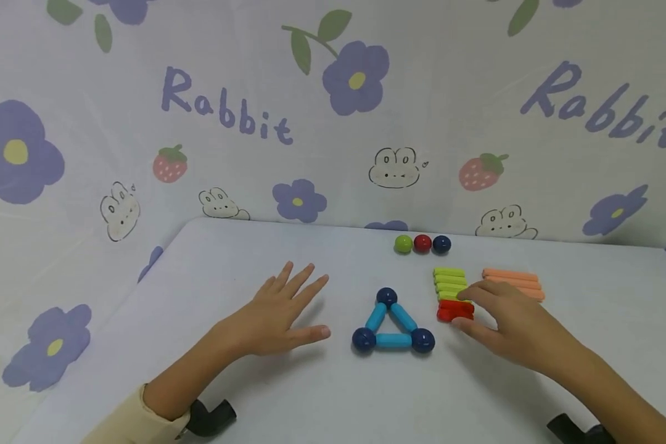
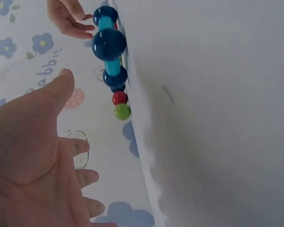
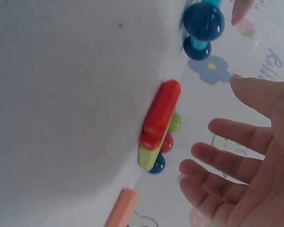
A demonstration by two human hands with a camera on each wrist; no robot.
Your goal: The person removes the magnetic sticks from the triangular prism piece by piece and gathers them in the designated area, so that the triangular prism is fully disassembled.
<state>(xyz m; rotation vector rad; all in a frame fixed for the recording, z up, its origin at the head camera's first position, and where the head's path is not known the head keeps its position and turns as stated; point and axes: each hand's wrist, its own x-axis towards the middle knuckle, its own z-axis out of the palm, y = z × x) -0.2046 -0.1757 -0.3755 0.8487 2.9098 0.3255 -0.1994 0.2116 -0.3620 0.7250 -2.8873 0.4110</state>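
Note:
Flat on the white table lies a triangle (image 1: 394, 340) of light-blue rods joined by dark-blue balls at its corners. To its left my left hand (image 1: 280, 311) hovers with fingers spread, touching nothing; its palm also shows in the left wrist view. My right hand (image 1: 507, 314) is above the table near the red rods (image 1: 455, 310), thumb and fingers apart. In the right wrist view a gap shows between those fingers and the red rods, and the hand holds nothing. Yellow-green rods (image 1: 449, 280) lie in a row just behind the red ones.
Orange rods (image 1: 513, 277) lie side by side at the right, partly behind the right hand. At the table's back edge stand a green ball (image 1: 403, 244), a red ball (image 1: 422, 243) and a dark-blue ball (image 1: 441, 245). A printed cloth (image 1: 333, 148) hangs behind the table.

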